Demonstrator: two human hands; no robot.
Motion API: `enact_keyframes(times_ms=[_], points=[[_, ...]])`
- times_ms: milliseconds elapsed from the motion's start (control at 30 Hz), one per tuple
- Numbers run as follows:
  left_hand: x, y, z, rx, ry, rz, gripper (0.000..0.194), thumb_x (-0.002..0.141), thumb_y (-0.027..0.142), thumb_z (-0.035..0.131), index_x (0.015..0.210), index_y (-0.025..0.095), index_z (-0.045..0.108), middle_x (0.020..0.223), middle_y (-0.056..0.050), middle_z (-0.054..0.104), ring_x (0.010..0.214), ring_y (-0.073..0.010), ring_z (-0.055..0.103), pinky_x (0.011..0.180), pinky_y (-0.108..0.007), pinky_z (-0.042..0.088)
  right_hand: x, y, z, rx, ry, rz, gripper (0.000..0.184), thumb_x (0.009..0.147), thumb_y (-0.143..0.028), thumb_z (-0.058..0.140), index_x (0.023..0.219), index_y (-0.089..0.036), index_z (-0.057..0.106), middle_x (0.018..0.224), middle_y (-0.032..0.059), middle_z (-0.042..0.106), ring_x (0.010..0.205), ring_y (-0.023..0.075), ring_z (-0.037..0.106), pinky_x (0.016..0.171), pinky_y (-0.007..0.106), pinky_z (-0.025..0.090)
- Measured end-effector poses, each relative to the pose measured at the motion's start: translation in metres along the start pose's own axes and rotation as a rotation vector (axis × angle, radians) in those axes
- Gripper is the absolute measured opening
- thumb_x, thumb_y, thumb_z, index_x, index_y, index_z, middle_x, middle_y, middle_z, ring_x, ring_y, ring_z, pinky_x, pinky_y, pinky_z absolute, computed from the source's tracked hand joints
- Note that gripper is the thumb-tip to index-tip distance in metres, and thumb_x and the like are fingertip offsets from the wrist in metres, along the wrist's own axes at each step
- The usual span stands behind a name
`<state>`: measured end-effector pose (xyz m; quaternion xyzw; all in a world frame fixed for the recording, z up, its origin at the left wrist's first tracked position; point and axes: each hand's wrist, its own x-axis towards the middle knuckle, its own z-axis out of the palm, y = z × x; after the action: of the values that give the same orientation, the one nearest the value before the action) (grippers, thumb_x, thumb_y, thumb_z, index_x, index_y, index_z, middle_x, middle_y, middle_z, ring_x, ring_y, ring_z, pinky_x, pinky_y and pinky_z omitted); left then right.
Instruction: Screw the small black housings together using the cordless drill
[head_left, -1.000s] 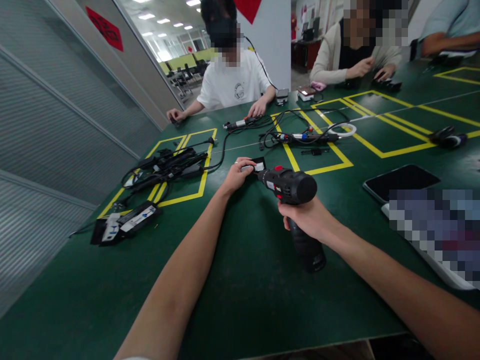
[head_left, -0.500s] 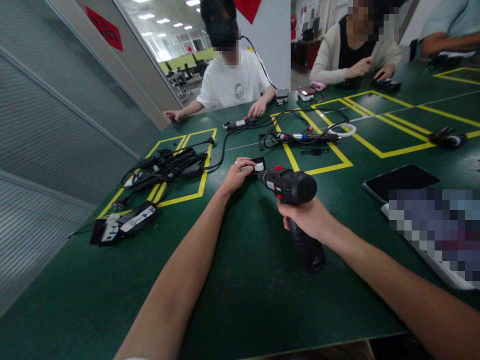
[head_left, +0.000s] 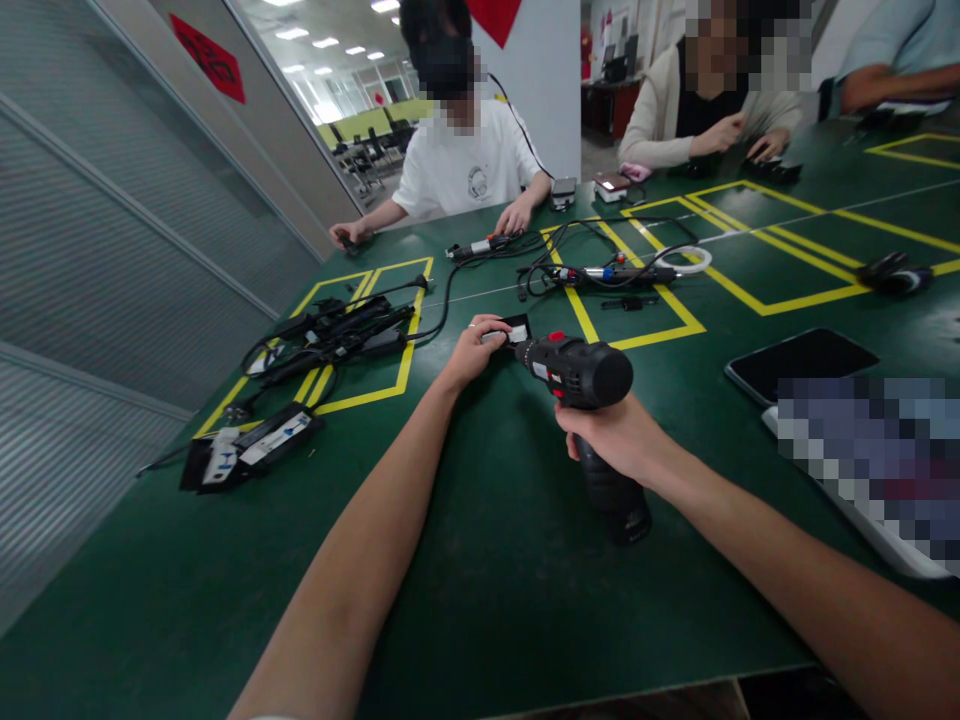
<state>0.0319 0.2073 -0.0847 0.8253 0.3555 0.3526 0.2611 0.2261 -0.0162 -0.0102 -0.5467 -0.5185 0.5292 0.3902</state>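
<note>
Ample tabletop (head_left: 510, 610) between drill (head_left: 576, 370) and edge (head_left: 637, 691).

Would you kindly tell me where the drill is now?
In the head view, the drill is right of centre, gripped by the right hand, its tip toward the black-and-white piece at the left hand.

On the green flat-topped table (head_left: 540, 620), the black pistol-shaped plastic drill (head_left: 574, 368) is before and right of the small black-and-white flat piece (head_left: 519, 332); the tangled black cables (head_left: 349, 340) lie left (behind the black-and-white flat strips (head_left: 281, 440)), the black rectangular glass-faced phone (head_left: 806, 365) far right.
</note>
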Motion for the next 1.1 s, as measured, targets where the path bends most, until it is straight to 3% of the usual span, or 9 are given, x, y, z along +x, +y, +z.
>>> enact_keyframes(times_ms=[633, 1100], points=[[0.0002, -0.0005, -0.0001, -0.002, -0.005, 0.010, 0.023, 0.082, 0.030, 0.052, 0.097, 0.020, 0.067, 0.116, -0.007, 0.054, 0.117, -0.0212, 0.049, 0.107, -0.039, 0.033, -0.0003, -0.0051, 0.0012, -0.029, 0.029, 0.061, 0.010, 0.071, -0.024, 0.057, 0.064, -0.017, 0.057, 0.050, 0.0036, 0.059, 0.043, 0.0137, 0.055, 0.044, 0.026, 0.039], [-0.0002, 0.0019, -0.0007, 0.003, -0.004, -0.004, 0.023, 0.083, 0.029, 0.051, 0.097, 0.020, 0.067, 0.116, -0.007, 0.055, 0.117, -0.0211, 0.049, 0.108, -0.039, 0.033, 0.0007, -0.0012, 0.0005, 0.000, 0.015, 0.030, 0.007, 0.071, -0.022, 0.056, 0.067, -0.017, 0.057, 0.051, 0.0031, 0.059, 0.045, 0.0146, 0.056, 0.045, 0.026, 0.041]])
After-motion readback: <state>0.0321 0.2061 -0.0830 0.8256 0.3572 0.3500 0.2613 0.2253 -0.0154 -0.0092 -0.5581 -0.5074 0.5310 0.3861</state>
